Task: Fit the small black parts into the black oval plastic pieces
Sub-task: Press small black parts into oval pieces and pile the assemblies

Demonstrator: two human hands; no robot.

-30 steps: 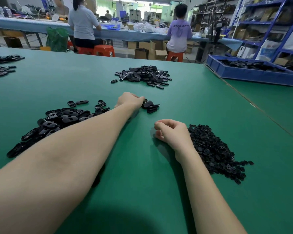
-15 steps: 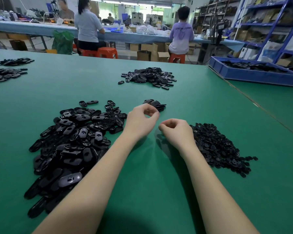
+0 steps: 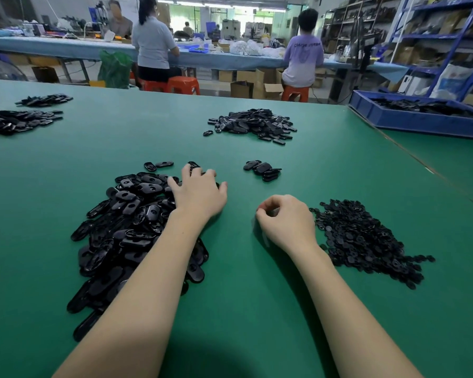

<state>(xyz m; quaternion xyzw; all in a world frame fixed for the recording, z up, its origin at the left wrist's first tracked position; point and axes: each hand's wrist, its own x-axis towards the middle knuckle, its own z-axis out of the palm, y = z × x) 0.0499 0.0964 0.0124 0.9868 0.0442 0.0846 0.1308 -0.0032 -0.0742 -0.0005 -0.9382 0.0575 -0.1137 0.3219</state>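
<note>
The left hand [image 3: 200, 193] lies spread, fingers straight, on the heap of oval pieces [image 3: 131, 227], likely picking one. The right hand [image 3: 286, 222] rests curled, perhaps pinching something unseen, beside the small parts [image 3: 363, 238], ready for fitting on the green table [image 3: 243, 296].

2 bare forearms, no sleeves; left grip [image 3: 200, 193], right grip [image 3: 287, 222] ungloved, without rings.

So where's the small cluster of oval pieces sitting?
Head view: small cluster lies on the green table, right of and beyond the left hand, before the far pile.
</note>
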